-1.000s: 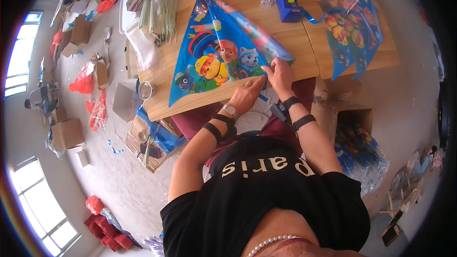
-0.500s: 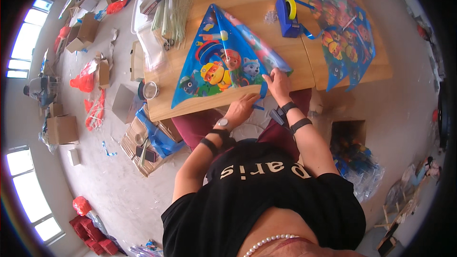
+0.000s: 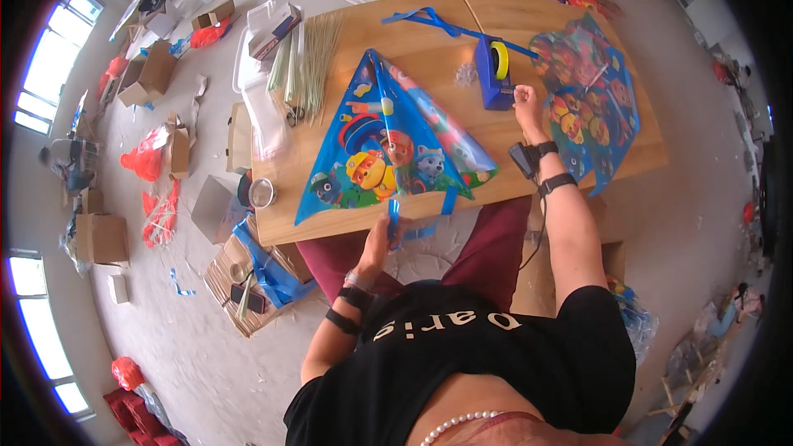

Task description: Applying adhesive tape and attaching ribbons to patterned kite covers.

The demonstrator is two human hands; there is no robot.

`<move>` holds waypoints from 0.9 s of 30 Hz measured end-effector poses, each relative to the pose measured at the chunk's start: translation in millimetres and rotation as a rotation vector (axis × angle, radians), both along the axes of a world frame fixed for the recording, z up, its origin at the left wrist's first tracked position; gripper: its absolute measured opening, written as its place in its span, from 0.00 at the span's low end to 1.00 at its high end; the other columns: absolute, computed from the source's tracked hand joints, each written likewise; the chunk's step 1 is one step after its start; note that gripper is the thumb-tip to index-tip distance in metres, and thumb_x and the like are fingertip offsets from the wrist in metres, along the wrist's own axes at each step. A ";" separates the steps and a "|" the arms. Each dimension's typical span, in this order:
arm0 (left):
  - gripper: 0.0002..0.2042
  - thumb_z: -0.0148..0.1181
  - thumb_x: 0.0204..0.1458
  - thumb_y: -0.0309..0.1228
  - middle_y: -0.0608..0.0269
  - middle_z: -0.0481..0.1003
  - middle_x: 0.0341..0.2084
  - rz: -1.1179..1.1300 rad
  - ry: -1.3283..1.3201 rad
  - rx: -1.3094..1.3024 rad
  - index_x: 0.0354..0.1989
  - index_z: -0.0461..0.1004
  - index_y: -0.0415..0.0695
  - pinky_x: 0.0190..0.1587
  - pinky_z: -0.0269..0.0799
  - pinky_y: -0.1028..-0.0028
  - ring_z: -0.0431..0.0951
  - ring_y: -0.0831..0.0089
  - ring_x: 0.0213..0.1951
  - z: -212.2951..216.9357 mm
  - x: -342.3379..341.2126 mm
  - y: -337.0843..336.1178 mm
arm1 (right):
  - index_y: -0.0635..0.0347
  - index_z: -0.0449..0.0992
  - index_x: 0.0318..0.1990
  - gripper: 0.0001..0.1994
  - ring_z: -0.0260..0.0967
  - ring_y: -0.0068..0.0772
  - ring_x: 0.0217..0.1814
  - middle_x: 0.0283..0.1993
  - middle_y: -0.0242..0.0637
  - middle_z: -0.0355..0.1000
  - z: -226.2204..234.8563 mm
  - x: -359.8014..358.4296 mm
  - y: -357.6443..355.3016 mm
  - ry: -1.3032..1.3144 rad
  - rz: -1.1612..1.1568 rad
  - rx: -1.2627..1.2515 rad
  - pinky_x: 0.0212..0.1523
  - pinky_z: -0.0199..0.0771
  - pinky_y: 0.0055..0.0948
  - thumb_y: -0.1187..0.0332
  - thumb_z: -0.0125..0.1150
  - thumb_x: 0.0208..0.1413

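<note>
Left hand (image 3: 382,235) pinches a blue ribbon (image 3: 395,223) at the table's (image 3: 429,45) near edge; the cartoon kite (image 3: 388,149) spreads at its twelve o'clock. Farther, right hand (image 3: 525,103) is curled beside the blue tape dispenser (image 3: 496,74), at ten o'clock

Brown cardboard boxes (image 3: 97,235) scattered on floor, left of table (image 3: 429,41).
</note>
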State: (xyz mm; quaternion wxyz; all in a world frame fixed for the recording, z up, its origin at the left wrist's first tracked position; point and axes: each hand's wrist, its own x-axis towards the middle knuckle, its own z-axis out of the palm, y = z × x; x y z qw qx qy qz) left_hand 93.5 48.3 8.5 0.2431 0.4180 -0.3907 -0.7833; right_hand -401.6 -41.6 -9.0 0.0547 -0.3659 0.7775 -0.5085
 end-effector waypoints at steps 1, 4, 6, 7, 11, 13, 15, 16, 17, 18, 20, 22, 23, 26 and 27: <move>0.25 0.36 0.72 0.44 0.70 0.68 0.25 0.028 -0.007 -0.042 0.44 0.78 0.37 0.28 0.59 0.80 0.64 0.81 0.25 -10.5 8.0 2.0 | 0.57 0.76 0.49 0.11 0.74 0.28 0.39 0.41 0.30 0.77 1.5 3.9 -13.4 -0.013 0.014 -0.008 0.41 0.75 0.31 0.60 0.56 0.69; 0.22 0.38 0.72 0.42 0.70 0.71 0.26 0.060 -0.019 -0.088 0.45 0.77 0.37 0.28 0.60 0.80 0.65 0.82 0.26 -8.6 16.0 6.7 | 0.63 0.76 0.48 0.12 0.76 0.30 0.36 0.37 0.34 0.78 9.0 6.2 -32.3 -0.357 0.134 0.086 0.36 0.77 0.31 0.63 0.60 0.66; 0.17 0.43 0.70 0.36 0.72 0.68 0.24 0.122 -0.023 -0.041 0.43 0.77 0.39 0.28 0.58 0.80 0.62 0.83 0.25 2.1 7.8 10.0 | 0.63 0.77 0.47 0.13 0.74 0.24 0.33 0.36 0.32 0.77 12.8 -0.8 -33.2 -0.363 0.190 0.245 0.32 0.74 0.26 0.61 0.61 0.66; 0.16 0.44 0.71 0.36 0.73 0.67 0.24 0.126 -0.033 -0.038 0.43 0.78 0.39 0.29 0.59 0.80 0.63 0.83 0.25 1.2 6.8 11.5 | 0.63 0.77 0.47 0.13 0.74 0.24 0.33 0.36 0.32 0.77 14.7 -4.7 -34.1 -0.364 0.187 0.244 0.32 0.74 0.26 0.61 0.61 0.66; 0.12 0.48 0.71 0.34 0.67 0.74 0.29 0.085 -0.040 -0.020 0.44 0.75 0.38 0.31 0.65 0.80 0.71 0.82 0.29 -6.5 6.9 9.4 | 0.65 0.80 0.43 0.14 0.70 0.23 0.28 0.32 0.31 0.75 20.1 -14.9 -38.4 -0.422 0.270 0.289 0.30 0.72 0.26 0.61 0.63 0.64; 0.12 0.49 0.70 0.33 0.67 0.75 0.29 0.081 -0.059 -0.036 0.43 0.75 0.37 0.33 0.67 0.80 0.71 0.81 0.30 -11.6 6.3 8.7 | 0.65 0.81 0.42 0.14 0.69 0.22 0.28 0.30 0.30 0.74 21.4 -15.3 -39.9 -0.434 0.289 0.313 0.29 0.72 0.25 0.60 0.64 0.64; 0.11 0.50 0.70 0.32 0.66 0.75 0.30 0.078 -0.077 -0.051 0.43 0.75 0.37 0.34 0.68 0.80 0.72 0.81 0.31 -16.1 5.8 8.1 | 0.64 0.80 0.38 0.13 0.66 0.21 0.26 0.27 0.28 0.71 23.2 -14.5 -41.2 -0.472 0.284 0.328 0.28 0.70 0.25 0.61 0.65 0.63; 0.11 0.50 0.70 0.31 0.66 0.76 0.30 0.089 -0.074 -0.058 0.44 0.75 0.36 0.36 0.70 0.79 0.73 0.81 0.31 -19.3 6.1 8.3 | 0.64 0.80 0.38 0.13 0.66 0.21 0.26 0.27 0.28 0.71 26.6 -16.3 -42.3 -0.473 0.285 0.328 0.28 0.70 0.25 0.61 0.65 0.63; 0.10 0.51 0.69 0.30 0.65 0.76 0.31 0.100 -0.072 -0.065 0.44 0.75 0.35 0.37 0.71 0.79 0.74 0.80 0.32 -22.6 6.3 8.4 | 0.61 0.80 0.38 0.12 0.65 0.19 0.27 0.29 0.26 0.71 31.3 -19.4 -44.0 -0.500 0.302 0.409 0.29 0.70 0.23 0.60 0.65 0.63; 0.10 0.51 0.69 0.30 0.65 0.76 0.31 0.101 -0.071 -0.065 0.44 0.75 0.35 0.37 0.71 0.79 0.74 0.80 0.32 -25.8 6.7 7.9 | 0.58 0.79 0.39 0.10 0.65 0.17 0.28 0.31 0.23 0.71 35.1 -20.9 -45.0 -0.526 0.319 0.489 0.30 0.69 0.21 0.60 0.65 0.63; 0.10 0.52 0.69 0.30 0.65 0.77 0.32 0.087 -0.067 -0.082 0.44 0.76 0.35 0.37 0.72 0.80 0.75 0.81 0.33 -29.8 8.0 7.4 | 0.57 0.79 0.37 0.09 0.65 0.17 0.28 0.31 0.23 0.71 38.0 -18.4 -44.9 -0.627 0.294 0.452 0.31 0.69 0.21 0.61 0.67 0.62; 0.10 0.53 0.68 0.30 0.65 0.78 0.32 0.097 -0.077 -0.086 0.43 0.76 0.35 0.38 0.72 0.80 0.75 0.81 0.33 -30.3 7.9 8.9 | 0.55 0.79 0.36 0.08 0.65 0.17 0.29 0.30 0.22 0.70 39.8 -16.9 -41.9 -0.724 0.265 0.412 0.32 0.70 0.21 0.62 0.68 0.61; 0.10 0.53 0.68 0.30 0.66 0.78 0.32 0.106 -0.088 -0.090 0.43 0.77 0.35 0.38 0.72 0.80 0.75 0.81 0.33 -29.1 7.0 9.3 | 0.54 0.80 0.35 0.08 0.66 0.17 0.30 0.30 0.22 0.70 40.5 -17.4 -38.7 -0.773 0.265 0.359 0.34 0.70 0.21 0.62 0.69 0.60; 0.10 0.55 0.67 0.31 0.67 0.78 0.31 0.112 -0.112 -0.075 0.42 0.78 0.36 0.38 0.72 0.81 0.76 0.82 0.33 -24.6 8.1 9.9 | 0.53 0.80 0.35 0.06 0.67 0.18 0.33 0.32 0.23 0.71 41.3 -13.4 -29.3 -0.842 0.263 0.249 0.38 0.70 0.21 0.63 0.69 0.59; 0.10 0.55 0.67 0.31 0.67 0.78 0.31 0.112 -0.111 -0.074 0.42 0.78 0.36 0.38 0.72 0.81 0.76 0.82 0.33 -23.0 9.1 10.3 | 0.53 0.79 0.36 0.06 0.68 0.19 0.36 0.33 0.24 0.72 41.0 -10.9 -25.5 -0.864 0.260 0.190 0.41 0.71 0.21 0.64 0.69 0.59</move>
